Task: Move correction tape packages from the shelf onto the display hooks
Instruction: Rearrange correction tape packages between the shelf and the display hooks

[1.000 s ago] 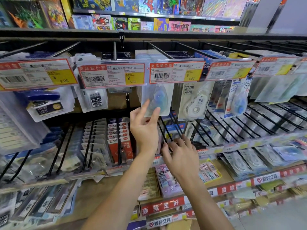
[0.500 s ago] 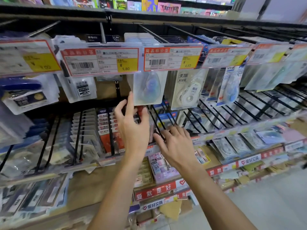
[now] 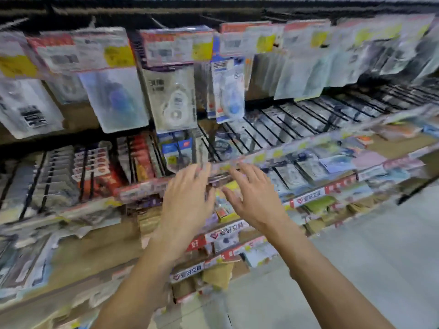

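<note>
I see both hands raised in front of the price rail that runs along the front of the lower row of hooks, and the whole view is smeared by motion. My left hand is just left of the rail's middle, palm away from me, its fingers straight and loose with the tips reaching the rail's edge; it grasps nothing. My right hand is just right of it, fingers spread and relaxed, also holding nothing, with its fingertips up against the rail. The two hands are near each other but apart.

Above the rail, a clear correction tape package with a blue dispenser hangs from an upper hook, up and to the left of my left hand. Just to its right hangs a package with a white dispenser, and right of that a narrower package with a blue and white dispenser. Blurred price tags cover the tops of these packages.

Behind the rail, black wire hooks slope back over more flat packages that I cannot make out. Below the rail, shelf edges with red and white labels step down toward the grey floor.
</note>
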